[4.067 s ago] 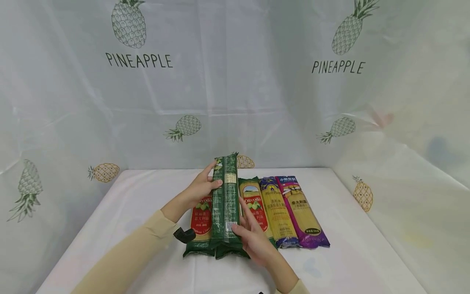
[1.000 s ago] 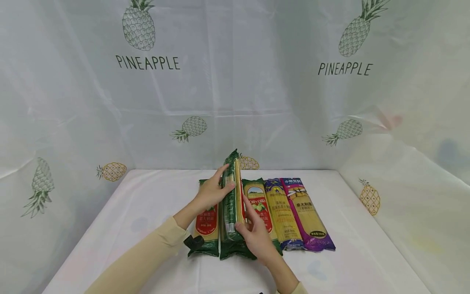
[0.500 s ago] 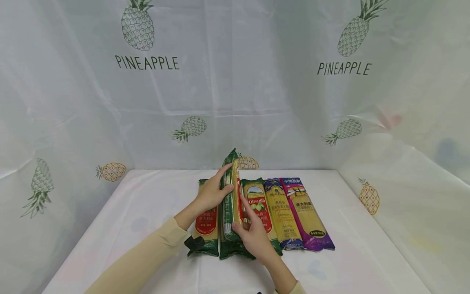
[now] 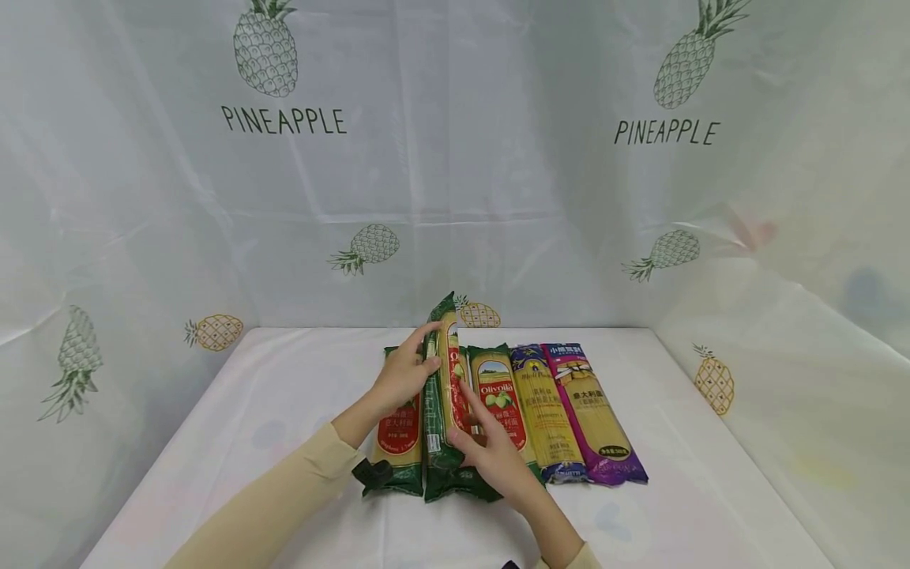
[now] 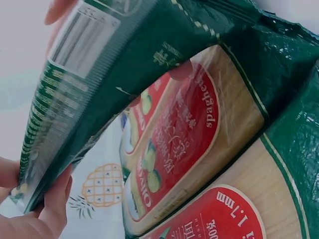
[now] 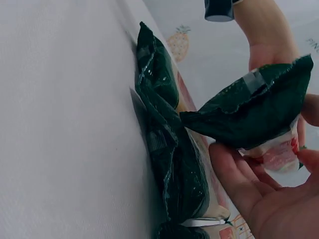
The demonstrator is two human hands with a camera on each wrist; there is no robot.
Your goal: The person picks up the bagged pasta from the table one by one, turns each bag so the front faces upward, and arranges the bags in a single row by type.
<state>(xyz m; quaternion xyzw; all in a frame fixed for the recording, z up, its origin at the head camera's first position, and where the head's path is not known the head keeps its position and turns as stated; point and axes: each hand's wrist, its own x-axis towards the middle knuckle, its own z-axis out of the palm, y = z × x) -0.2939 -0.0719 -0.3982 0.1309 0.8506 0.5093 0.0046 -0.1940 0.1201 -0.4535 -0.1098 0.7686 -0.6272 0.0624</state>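
Observation:
Both my hands hold a green packet of spaghetti (image 4: 445, 387), raised and tilted over the row of packets. My left hand (image 4: 404, 375) grips its upper left side, thumb across the near face. Lower down on the right side, my right hand (image 4: 490, 458) holds it between thumb and fingers. Part of its red label faces the head view, while the barcode side shows in the left wrist view. Below it lies a like spaghetti packet (image 4: 462, 484), mostly covered. Matching Olivoilà packets flank that one: a left packet (image 4: 400, 442) and a right packet (image 4: 501, 395).
Right of the green packets lie a blue-and-yellow pasta packet (image 4: 547, 415) and a purple pasta packet (image 4: 593, 411), side by side. They rest on a white-covered table (image 4: 284, 395). A pineapple-print curtain (image 4: 462, 182) hangs behind and along both sides.
The held packet has turned from its barcoded back, through its edge, until part of the red front label shows. Both hands keep hold of it. The head view has shifted slightly.

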